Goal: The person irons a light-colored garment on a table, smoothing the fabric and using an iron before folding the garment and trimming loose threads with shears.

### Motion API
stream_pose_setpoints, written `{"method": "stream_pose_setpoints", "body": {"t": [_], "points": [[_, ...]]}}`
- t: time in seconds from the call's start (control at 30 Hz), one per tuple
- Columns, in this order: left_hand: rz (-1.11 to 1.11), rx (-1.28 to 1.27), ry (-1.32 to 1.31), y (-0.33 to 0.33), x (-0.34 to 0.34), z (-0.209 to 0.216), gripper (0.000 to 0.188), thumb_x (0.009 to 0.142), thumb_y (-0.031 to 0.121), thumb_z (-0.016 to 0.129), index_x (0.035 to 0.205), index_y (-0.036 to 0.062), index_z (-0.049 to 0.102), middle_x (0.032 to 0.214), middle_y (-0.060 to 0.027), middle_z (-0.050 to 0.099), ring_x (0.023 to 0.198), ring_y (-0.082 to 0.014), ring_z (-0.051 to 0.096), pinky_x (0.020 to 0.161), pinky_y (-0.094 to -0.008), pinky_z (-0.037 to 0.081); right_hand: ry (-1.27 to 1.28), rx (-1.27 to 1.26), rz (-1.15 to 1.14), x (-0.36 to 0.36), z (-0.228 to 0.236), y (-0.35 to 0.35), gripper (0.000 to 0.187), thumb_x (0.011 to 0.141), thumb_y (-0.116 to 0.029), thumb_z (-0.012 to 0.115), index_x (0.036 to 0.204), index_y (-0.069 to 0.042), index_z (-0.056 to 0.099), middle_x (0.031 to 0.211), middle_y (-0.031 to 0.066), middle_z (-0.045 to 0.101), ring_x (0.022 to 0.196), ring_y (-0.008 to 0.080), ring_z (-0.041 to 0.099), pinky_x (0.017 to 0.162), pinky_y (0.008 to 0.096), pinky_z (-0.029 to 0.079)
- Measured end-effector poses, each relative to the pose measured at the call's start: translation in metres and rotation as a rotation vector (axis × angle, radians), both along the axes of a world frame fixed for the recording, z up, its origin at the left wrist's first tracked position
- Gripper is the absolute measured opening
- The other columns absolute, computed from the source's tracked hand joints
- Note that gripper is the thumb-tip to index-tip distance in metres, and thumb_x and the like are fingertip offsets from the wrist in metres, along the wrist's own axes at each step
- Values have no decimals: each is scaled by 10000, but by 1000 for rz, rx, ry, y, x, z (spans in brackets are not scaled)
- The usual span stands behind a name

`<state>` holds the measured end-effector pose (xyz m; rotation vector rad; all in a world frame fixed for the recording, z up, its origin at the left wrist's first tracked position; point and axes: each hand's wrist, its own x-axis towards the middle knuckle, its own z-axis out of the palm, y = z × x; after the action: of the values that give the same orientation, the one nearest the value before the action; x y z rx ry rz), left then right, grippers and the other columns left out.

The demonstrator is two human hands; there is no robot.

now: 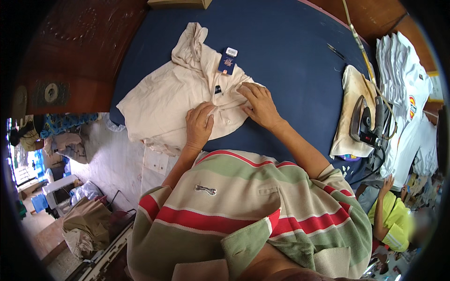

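1 cream shirt with 1 blue tag lies on the blue surface. 2 hands, left hand and right hand, press flat on its front, fingers loose, apart. 1 iron rests at right beside 1 stack of white shirts.

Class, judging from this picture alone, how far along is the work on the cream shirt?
Done: the cream shirt lies spread on the blue table, tag attached. In hand: left hand and right hand press its buttoned front. Left: sleeves remain unfolded; the iron rests aside.
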<state>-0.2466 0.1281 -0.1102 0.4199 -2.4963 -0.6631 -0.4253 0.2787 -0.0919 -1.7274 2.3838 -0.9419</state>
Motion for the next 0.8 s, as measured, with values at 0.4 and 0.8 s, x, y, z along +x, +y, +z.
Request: {"method": "stream_pose_setpoints", "body": {"t": [0.4, 0.8], "points": [[45, -259, -805, -48, -163, 48, 642, 810, 376, 557, 1351, 90, 363, 1040, -142, 625, 954, -289, 610, 795, -417, 463, 192, 56, 232, 2, -33, -20, 241, 736, -172, 627, 976, -159, 604, 1052, 12, 561, 962, 227, 516, 841, 385, 388], [-86, 1666, 695, -93, -72, 23, 569, 795, 109, 409, 1326, -50, 284, 1208, -238, 509, 1058, -323, 565, 915, -358, 445, 43, 79, 112, 0, -43, -31, 208, 769, -211, 622, 961, -134, 645, 980, 40, 586, 969, 239, 518, 827, 388, 383]]}}
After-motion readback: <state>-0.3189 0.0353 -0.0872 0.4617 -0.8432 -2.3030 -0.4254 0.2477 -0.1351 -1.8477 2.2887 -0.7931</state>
